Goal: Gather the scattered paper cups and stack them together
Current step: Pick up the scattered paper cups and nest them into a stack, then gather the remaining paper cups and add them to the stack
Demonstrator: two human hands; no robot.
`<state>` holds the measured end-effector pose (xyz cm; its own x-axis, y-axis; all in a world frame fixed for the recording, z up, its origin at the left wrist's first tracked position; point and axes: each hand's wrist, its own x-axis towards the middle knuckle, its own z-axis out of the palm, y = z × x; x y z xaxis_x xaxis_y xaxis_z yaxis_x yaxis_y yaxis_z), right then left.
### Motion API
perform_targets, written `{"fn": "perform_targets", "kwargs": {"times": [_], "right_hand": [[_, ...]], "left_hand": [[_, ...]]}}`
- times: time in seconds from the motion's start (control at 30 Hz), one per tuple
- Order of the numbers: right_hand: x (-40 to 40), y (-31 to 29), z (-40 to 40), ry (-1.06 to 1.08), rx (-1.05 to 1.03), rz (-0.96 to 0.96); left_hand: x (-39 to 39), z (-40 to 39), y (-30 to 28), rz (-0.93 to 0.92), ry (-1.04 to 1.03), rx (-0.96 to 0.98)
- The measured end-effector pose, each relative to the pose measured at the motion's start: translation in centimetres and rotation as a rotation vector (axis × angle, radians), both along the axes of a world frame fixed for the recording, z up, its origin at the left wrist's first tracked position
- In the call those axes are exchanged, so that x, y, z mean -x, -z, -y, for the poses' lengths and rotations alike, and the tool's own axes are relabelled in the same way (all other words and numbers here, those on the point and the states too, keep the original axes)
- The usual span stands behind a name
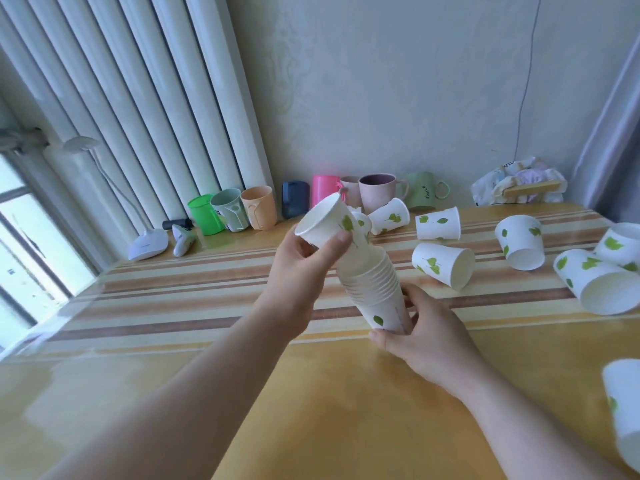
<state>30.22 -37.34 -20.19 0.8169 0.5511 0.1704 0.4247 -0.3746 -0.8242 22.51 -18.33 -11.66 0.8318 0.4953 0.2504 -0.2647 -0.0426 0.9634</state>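
Paper cups form a tilted stack (372, 282) above the table (207, 296), base grasped by the right hand (427, 336), long axis leaning up-left. The left hand (304, 268) grips the top cup (329, 225). Loose cups (443, 265) lie right of the stack, nearer the right hand.

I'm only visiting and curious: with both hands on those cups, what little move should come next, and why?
Probably push the white leaf-printed paper cup in the left hand fully down into the nested stack of paper cups that the right hand grips at its base. It sits tilted and only partly in, and more cups lie scattered on the striped yellow table.
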Motion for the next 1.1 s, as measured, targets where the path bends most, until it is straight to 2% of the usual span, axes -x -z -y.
{"fn": "perform_targets", "kwargs": {"times": [0.07, 0.2, 0.37, 0.6, 0.7, 0.87, 1.03, 1.1], "right_hand": [[0.0, 0.0, 0.0, -0.008, -0.008, 0.0], [-0.1, 0.2, 0.0, -0.011, -0.009, 0.011], [0.0, 0.2, -0.1, -0.004, -0.025, 0.007], [0.4, -0.4, 0.7, -0.054, 0.028, -0.027], [1.2, -0.5, 0.9, -0.055, 0.073, -0.012], [2.5, -1.3, 0.7, -0.037, 0.13, 0.027], [4.4, -3.1, 2.6, -0.098, 0.2, -0.122], [5.4, -4.1, 4.2, -0.079, 0.261, -0.128]], "left_hand": [[0.6, 0.4, 1.2, -0.063, 0.005, -0.072], [1.7, 0.9, 3.4, -0.117, -0.008, -0.074], [2.8, 3.0, 6.6, -0.243, 0.072, -0.027], [2.3, 4.1, 8.2, -0.323, 0.025, -0.411], [2.6, 4.5, 8.1, -0.316, 0.014, -0.501], [2.8, 4.1, 7.9, -0.288, 0.011, -0.519], [3.2, 4.3, 7.8, -0.27, 0.066, -0.513], [3.3, 4.3, 7.7, -0.265, 0.095, -0.506]]}}
